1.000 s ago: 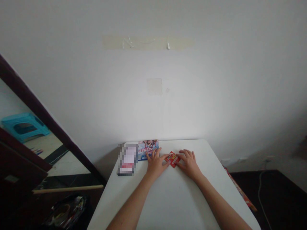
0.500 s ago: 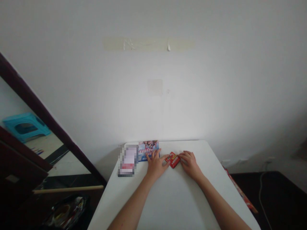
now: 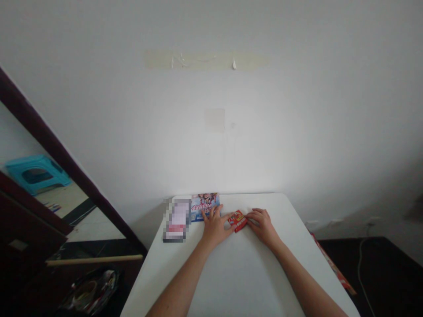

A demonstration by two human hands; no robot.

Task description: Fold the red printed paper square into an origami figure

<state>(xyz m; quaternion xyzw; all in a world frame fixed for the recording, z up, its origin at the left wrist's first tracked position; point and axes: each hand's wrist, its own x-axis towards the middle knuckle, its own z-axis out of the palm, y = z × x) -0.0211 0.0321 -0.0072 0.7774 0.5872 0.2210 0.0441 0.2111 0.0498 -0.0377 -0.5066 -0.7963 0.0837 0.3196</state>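
A small red printed packet [image 3: 238,221] with yellow and white lettering lies at an angle on the white table [image 3: 231,281]; I cannot tell its exact kind. My left hand [image 3: 214,226] holds its left edge between thumb and index finger, while the other fingers spread toward a colourful printed booklet [image 3: 205,204]. At the packet's upper right edge, my right hand [image 3: 261,222] pinches with thumb and fingertips, the remaining fingers bent together. Both hands rest low over the tabletop. Part of the booklet's lower right corner is hidden behind my left fingers.
Left of the booklet lies a pixelated phone-like slab [image 3: 177,221]. The table's far edge meets a white wall [image 3: 251,154]. On the left stand a dark-framed mirror [image 3: 79,176] reflecting a blue stool and, lower down, a black bag [image 3: 89,290]. A cable [image 3: 360,264] hangs at right.
The packet has tilted and bent slightly between my hands. My right fingers have drawn closer together at its edge. My left hand stays nearly still.
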